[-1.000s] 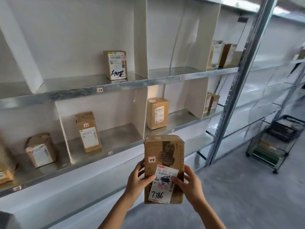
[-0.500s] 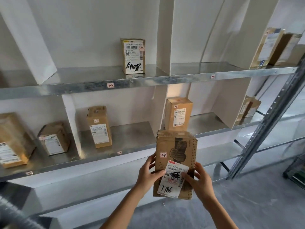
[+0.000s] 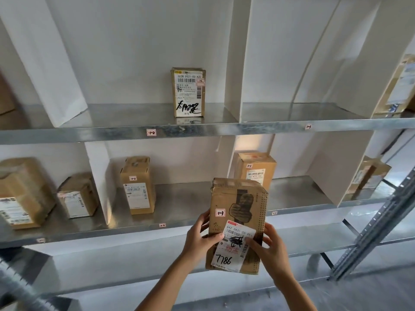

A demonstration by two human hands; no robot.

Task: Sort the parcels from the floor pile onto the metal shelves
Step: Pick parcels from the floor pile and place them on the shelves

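Note:
I hold a tall brown cardboard parcel [image 3: 238,207] upright in front of the metal shelves. It carries a small tag reading 1-3 and a white label marked 7786. My left hand [image 3: 198,237] grips its left edge with the thumb on the front. My right hand [image 3: 268,248] grips its right edge, thumb on the label. The upper shelf [image 3: 224,127] bears tags 1-2 and 1-3 on its front lip. The lower shelf [image 3: 179,221] sits just behind the parcel.
White dividers split the shelves into bays. One labelled box [image 3: 188,92] stands in bay 1-2. Several boxes stand on the lower shelf, among them a box [image 3: 138,185] tagged 2-2 and another box [image 3: 256,169] behind my parcel. A steel upright [image 3: 370,230] rises at right.
The view has shifted left and nearer to the shelves, so the bays loom larger. The parcel has risen slightly in both hands; the grip is unchanged.

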